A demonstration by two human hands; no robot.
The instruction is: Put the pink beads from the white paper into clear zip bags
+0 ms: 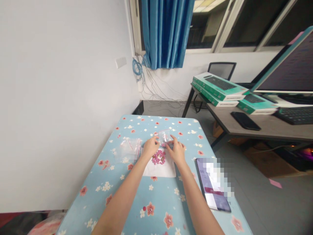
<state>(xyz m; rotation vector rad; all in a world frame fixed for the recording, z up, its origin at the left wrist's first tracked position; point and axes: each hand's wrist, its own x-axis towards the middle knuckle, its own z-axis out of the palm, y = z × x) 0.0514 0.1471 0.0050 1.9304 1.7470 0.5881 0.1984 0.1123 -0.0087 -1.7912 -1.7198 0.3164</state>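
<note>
My left hand (pixel 150 147) and my right hand (pixel 176 151) pinch a small clear zip bag (pixel 163 136) from either side, above a white paper sheet (pixel 158 169). A heap of small pink beads (pixel 158 157) lies on the paper just below my fingers, with a few gold-coloured pieces among them. Some beads seem to sit at the bag's lower edge, partly hidden by my fingers. Another clear plastic bag (pixel 129 150) lies flat to the left of the paper, out of reach of my fingertips.
The table has a light blue floral cover (pixel 146 199) and meets a white wall on the left. A smartphone (pixel 213 186) with a blurred screen lies near its right edge. Beyond stands a desk (pixel 266 125) holding green keyboard boxes, a phone, a keyboard and a monitor.
</note>
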